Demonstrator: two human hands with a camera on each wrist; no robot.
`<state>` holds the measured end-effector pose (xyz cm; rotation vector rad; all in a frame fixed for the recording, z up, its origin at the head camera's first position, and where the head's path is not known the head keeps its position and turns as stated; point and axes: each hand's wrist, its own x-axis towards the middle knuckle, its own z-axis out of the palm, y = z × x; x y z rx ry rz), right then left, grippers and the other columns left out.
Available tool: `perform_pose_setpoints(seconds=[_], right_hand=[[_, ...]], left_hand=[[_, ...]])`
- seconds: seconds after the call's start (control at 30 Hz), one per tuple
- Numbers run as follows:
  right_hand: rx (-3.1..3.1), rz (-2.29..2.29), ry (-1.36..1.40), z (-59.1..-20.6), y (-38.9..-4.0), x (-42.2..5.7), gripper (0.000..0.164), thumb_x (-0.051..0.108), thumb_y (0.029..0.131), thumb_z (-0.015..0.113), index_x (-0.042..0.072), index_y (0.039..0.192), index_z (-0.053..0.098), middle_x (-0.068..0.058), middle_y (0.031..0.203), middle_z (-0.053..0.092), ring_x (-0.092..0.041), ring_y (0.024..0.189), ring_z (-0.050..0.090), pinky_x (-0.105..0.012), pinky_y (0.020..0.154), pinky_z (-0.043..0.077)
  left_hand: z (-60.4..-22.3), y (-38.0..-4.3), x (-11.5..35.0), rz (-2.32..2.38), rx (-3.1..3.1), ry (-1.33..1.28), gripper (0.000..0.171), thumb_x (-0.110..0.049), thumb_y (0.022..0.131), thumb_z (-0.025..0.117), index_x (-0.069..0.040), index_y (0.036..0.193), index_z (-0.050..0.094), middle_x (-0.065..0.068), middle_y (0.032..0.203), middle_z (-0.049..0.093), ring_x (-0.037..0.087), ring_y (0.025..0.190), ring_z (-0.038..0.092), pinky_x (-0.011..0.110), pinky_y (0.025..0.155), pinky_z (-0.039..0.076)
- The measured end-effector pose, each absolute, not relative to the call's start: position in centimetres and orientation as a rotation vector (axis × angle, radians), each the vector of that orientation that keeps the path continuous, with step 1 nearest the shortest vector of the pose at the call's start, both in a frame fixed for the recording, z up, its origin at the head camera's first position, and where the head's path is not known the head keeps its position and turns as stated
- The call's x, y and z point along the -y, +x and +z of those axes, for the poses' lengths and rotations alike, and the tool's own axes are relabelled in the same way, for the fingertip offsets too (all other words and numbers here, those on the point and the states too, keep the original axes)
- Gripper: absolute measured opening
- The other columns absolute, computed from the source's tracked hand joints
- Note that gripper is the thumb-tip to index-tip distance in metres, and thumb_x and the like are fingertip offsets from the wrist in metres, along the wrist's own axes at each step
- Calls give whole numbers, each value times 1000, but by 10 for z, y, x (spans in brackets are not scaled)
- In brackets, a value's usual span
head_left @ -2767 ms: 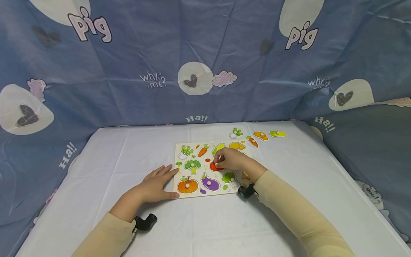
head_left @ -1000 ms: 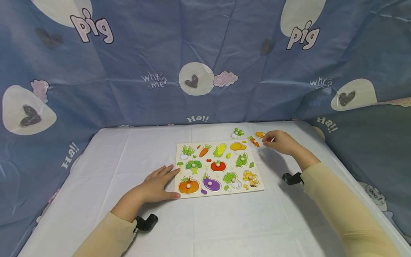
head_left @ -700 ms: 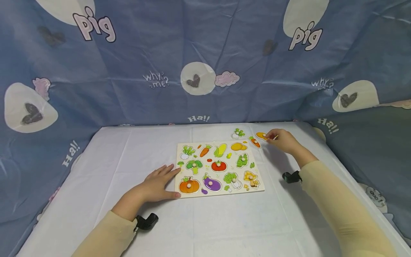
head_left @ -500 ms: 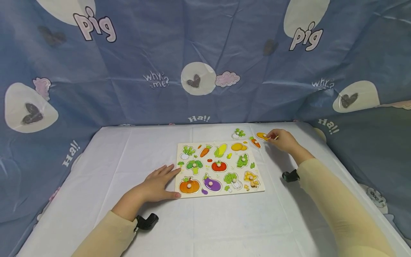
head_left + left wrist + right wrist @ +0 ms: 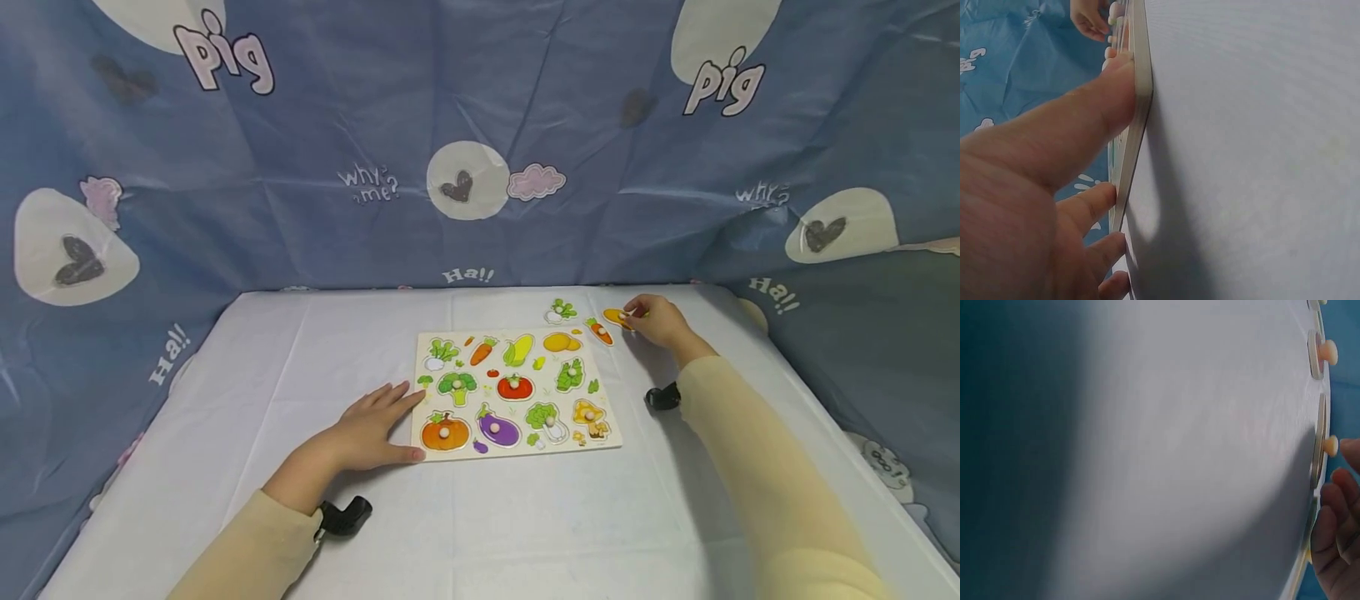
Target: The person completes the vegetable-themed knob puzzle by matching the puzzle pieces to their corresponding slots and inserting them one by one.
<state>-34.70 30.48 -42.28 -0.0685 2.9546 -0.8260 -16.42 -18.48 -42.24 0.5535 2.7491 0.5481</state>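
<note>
My left hand, fingers spread, rests against the left edge of a wooden vegetable puzzle board; the left wrist view shows thumb and fingertips on its rim. At the back right, my right hand is over the potato puzzle piece. In the right wrist view that piece's knob stands just beside the fingertips, apparently not between them. The corn piece lies mostly hidden behind this hand. The carrot piece and white radish piece lie nearby. Tomato, eggplant and pumpkin pieces sit in the board.
Broccoli, asparagus-green, cabbage and mushroom pieces with knobs also sit in the board. Its top row shows printed pictures without knobs. White cloth covers the table, and a blue printed curtain stands behind.
My right hand has left the tomato piece on the board, gone to the back right and shifted slightly over the potato piece. My left hand has stayed at the board's edge.
</note>
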Motion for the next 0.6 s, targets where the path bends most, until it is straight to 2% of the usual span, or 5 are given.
perform_pose_setpoints(seconds=[0.33,0.6], right_hand=[[-2948,-774,-17,-424,-357,-295,25,16,98,61,0,117,64,-20,109,62,-30,91,58,-39,77,49],[-2890,-788,-20,-423,-357,-290,16,14,97,63,2,107,65,-18,106,63,-27,89,58,-36,75,48]], left_hand=[[-423,-166,185,549,-2756,555,96,-60,81,74,-15,157,36,18,164,23,45,149,15,65,117,13],[-421,-165,184,561,-2742,556,96,-60,81,74,-15,156,36,19,163,23,46,149,15,66,117,13]])
